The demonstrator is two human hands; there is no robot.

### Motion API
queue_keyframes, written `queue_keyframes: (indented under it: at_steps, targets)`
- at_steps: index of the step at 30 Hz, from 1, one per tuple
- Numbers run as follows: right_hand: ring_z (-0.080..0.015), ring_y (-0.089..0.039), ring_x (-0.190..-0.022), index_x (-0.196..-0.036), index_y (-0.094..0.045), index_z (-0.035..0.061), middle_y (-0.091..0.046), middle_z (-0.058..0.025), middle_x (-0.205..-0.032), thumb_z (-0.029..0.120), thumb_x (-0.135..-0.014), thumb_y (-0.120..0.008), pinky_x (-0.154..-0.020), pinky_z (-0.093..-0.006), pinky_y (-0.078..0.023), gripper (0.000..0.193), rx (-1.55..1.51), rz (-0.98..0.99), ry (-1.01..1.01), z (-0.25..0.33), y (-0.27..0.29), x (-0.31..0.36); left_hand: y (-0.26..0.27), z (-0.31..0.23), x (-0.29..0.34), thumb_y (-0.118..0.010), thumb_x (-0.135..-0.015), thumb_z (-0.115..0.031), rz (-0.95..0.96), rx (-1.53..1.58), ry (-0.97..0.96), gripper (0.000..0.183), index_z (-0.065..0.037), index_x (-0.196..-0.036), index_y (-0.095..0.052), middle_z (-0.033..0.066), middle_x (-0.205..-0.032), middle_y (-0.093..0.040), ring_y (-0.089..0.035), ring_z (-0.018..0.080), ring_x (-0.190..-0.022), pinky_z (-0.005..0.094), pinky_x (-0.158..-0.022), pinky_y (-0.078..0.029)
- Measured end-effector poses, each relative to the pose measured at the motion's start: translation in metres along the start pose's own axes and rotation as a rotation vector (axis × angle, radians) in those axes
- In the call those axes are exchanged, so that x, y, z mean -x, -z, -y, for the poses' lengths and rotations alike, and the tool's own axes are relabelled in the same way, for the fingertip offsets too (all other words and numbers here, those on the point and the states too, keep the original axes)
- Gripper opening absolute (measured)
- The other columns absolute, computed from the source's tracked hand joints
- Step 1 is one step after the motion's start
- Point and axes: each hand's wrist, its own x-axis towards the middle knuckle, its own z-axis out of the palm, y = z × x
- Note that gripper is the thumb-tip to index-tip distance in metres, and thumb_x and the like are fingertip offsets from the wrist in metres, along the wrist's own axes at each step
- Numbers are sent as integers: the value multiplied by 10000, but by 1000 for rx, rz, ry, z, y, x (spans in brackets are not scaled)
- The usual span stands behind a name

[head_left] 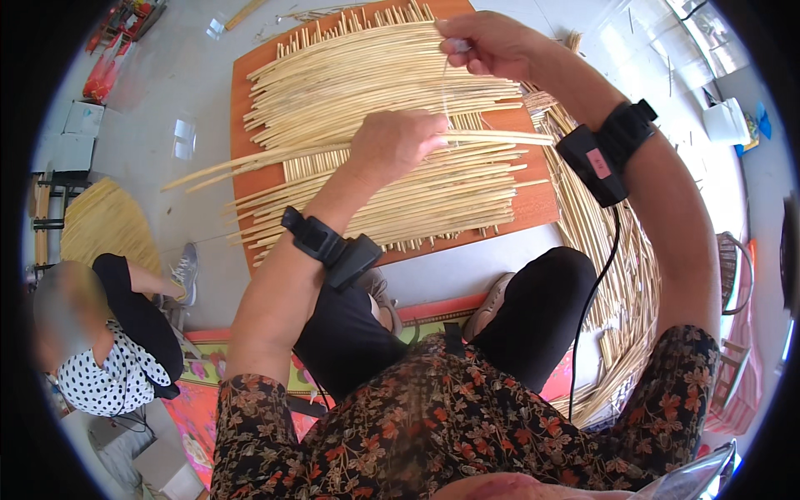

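My left hand (390,147) is closed around a couple of long pale stalks (508,137), which lie crosswise over a layer of shorter stalks. From there a thin white thread (446,93) runs up to my right hand (487,43), raised at the far right with its fingers pinched on it. A small whitish bit shows at those fingers; what it is I cannot tell. Beneath both hands lies a panel of pale stalks (350,79), set in crossing layers on a reddish-brown board (543,206). More crosswise stalks (450,196) rest on the near side of the panel.
Loose stalks (612,267) are heaped on the floor to the right. At the left another person (125,358) sits near a round stalk mat (112,223). White boxes (82,133) stand beyond. A white bucket (725,122) is at the far right. My knees flank the board's near edge.
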Motion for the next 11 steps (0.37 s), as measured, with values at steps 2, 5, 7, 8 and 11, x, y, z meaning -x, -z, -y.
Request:
queue_keyframes:
  at_steps: [2, 5, 7, 8, 11]
  targets:
    - [-180, -721, -705, -1081, -621, 38, -762, -136, -936, 202, -1002, -705, -548, -230, -603, 201, -149, -49, 43, -18, 58, -46, -2, -1, -14, -691, -958, -389, 17, 45, 17, 222, -168, -972, -685, 29, -741, -684, -667, 244, -657, 394, -581, -514]
    - [-224, -623, -654, -908, -606, 31, -598, -78, -736, 114, -1028, -620, -797, -470, -663, 147, -169, -281, 257, 27, 81, -34, 25, 21, -13, -700, -958, -364, 93, -4, 49, 199, -165, -958, -694, 30, -712, -671, -647, 242, -626, 382, -573, -507]
    - [-252, -634, -704, -901, -594, 23, -563, -91, -746, 107, -1041, -598, -847, -499, -668, 163, -260, -535, 484, 64, 155, -26, 17, 27, -31, -702, -960, -337, 282, -13, 5, 188, -149, -950, -699, 36, -727, -671, -652, 247, -648, 388, -583, -505]
    - [-265, -634, -749, -894, -584, 22, -553, -94, -779, 115, -1034, -614, -865, -483, -668, 171, -273, -676, 603, 84, 165, -20, 11, 35, -22, -700, -962, -330, 281, -12, -1, 183, -147, -945, -699, 34, -736, -674, -657, 245, -661, 390, -590, -507]
    - [-291, -650, -811, -934, -596, 4, -563, -133, -833, 147, -1038, -632, -806, -420, -661, 180, -193, -741, 892, 115, 252, -29, -2, 48, -2, -662, -991, -356, 181, 45, -42, 202, -180, -900, -702, -13, -708, -676, -662, 201, -657, 409, -618, -541]
